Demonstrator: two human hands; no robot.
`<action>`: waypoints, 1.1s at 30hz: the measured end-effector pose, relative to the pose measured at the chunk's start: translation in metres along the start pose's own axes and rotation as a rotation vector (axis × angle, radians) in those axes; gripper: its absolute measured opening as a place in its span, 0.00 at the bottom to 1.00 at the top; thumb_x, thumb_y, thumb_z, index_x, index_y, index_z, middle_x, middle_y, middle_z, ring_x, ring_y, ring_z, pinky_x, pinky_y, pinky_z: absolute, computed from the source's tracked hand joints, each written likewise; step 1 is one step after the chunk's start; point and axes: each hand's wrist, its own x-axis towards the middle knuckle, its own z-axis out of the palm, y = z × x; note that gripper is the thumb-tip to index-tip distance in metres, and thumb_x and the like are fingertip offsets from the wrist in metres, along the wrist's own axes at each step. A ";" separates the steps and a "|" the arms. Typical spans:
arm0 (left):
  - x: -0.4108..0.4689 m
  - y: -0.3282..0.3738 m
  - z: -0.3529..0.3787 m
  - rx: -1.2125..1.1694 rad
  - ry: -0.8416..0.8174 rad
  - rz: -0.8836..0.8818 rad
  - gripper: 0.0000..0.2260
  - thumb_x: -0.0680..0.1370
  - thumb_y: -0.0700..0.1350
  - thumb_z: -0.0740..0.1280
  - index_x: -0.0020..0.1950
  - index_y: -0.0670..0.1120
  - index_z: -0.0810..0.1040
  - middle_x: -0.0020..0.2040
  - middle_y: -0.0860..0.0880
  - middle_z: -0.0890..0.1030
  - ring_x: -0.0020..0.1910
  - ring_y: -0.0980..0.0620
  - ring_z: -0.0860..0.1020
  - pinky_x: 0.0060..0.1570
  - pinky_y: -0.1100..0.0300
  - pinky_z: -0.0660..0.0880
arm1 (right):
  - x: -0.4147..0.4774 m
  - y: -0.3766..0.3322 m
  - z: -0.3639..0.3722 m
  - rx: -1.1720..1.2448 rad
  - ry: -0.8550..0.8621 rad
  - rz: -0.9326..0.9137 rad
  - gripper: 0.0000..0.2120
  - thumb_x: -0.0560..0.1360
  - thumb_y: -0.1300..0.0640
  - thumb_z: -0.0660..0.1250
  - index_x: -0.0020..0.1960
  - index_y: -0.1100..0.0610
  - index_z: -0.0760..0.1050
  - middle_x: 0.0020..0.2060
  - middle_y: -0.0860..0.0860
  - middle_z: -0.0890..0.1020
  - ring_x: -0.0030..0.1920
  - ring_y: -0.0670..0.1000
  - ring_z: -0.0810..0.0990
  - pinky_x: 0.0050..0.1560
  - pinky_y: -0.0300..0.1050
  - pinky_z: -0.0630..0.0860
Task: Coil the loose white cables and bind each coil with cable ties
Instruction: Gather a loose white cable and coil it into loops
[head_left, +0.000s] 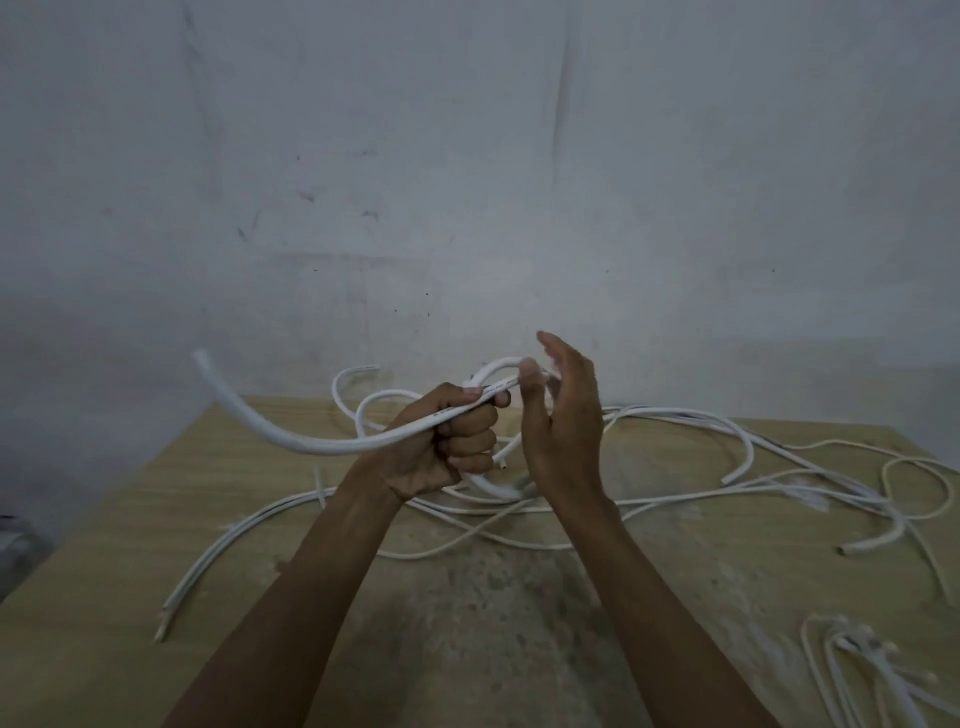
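My left hand (451, 441) grips a thick white cable (291, 428) in a fist above the table. The cable's free end curves up and out to the left, and its other part loops round behind the fist. My right hand (563, 415) stands upright just right of the fist, fingers mostly straight, thumb and fingertips touching the cable loop (498, 366) near its top. Several loose white cables (675, 499) lie spread over the wooden table (519, 649). A bunch of white cable ties (862, 670) lies at the front right.
A grey, stained wall rises right behind the table's far edge. Two thin cables (218, 556) run toward the table's front left edge. A short cable end (872, 543) lies at the right. The table's left edge drops off to a dark floor.
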 end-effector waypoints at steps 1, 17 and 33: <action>0.000 -0.001 0.000 0.007 0.004 0.003 0.08 0.82 0.41 0.60 0.56 0.37 0.73 0.29 0.52 0.63 0.25 0.56 0.60 0.28 0.62 0.63 | 0.003 0.000 -0.004 0.024 -0.053 0.073 0.17 0.83 0.41 0.55 0.58 0.49 0.77 0.52 0.49 0.83 0.50 0.47 0.80 0.52 0.47 0.78; 0.004 -0.017 0.000 -0.086 -0.029 -0.172 0.08 0.78 0.46 0.61 0.40 0.46 0.66 0.24 0.53 0.62 0.23 0.56 0.57 0.26 0.62 0.55 | 0.020 0.022 -0.035 0.061 -0.329 -0.165 0.09 0.77 0.47 0.70 0.45 0.52 0.82 0.35 0.47 0.82 0.36 0.45 0.79 0.36 0.43 0.73; 0.007 -0.001 0.019 0.137 0.229 -0.020 0.12 0.82 0.51 0.60 0.45 0.44 0.73 0.22 0.55 0.64 0.20 0.58 0.64 0.25 0.64 0.58 | 0.027 0.024 -0.047 0.160 -0.431 0.041 0.12 0.77 0.42 0.68 0.56 0.47 0.79 0.46 0.44 0.83 0.45 0.45 0.81 0.46 0.48 0.79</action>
